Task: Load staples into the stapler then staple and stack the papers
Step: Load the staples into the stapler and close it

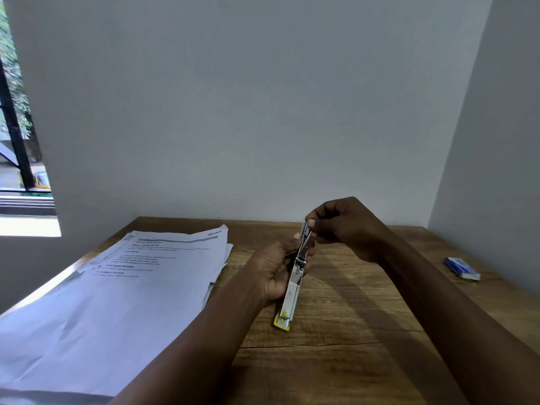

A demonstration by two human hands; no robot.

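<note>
Several printed papers (125, 276) lie fanned in a loose heap on the left part of the wooden table (336, 331), unstapled as far as I can tell, kept clear of the work; just right of them the left hand (273, 271) curls round the middle of the stapler (295, 282), probably to steady it, yellow end toward the camera and open metal end tilted up and away; the right hand (342, 226) meets that far end with thumb and forefinger pinched together, seemingly feeding staples or working the magazine, though whether staples sit between them is too small to tell; far right, well apart, lies a small blue box (461, 268), likely the staples; nothing blocks either hand.
</note>
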